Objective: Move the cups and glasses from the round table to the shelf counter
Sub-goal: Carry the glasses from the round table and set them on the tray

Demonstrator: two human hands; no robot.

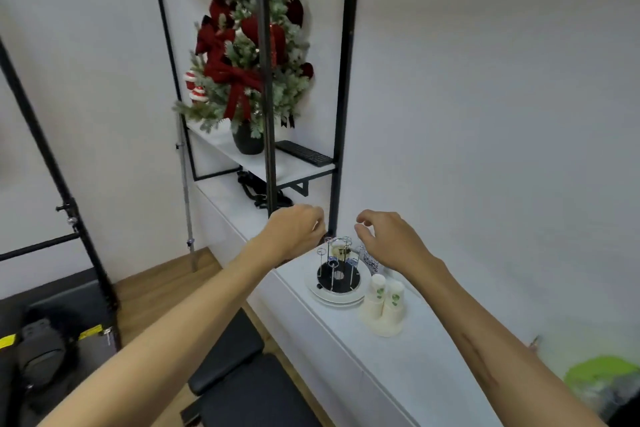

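Head view shows both bare hands reaching forward over the white tabletop of the shelf counter. The left hand has its fingers curled downward near the black upright post; whether it pinches anything cannot be told. The right hand hovers with loosely curled fingers and holds nothing visible. Between and just below the hands stands a clear drinking glass on a wire cup rack with a black round base, which sits on stacked white plates. Just right of the plates stand two stacks of upside-down white paper cups with green prints. On the white shelf above are a decorated Christmas tree with red bows in a dark pot and a black keyboard.
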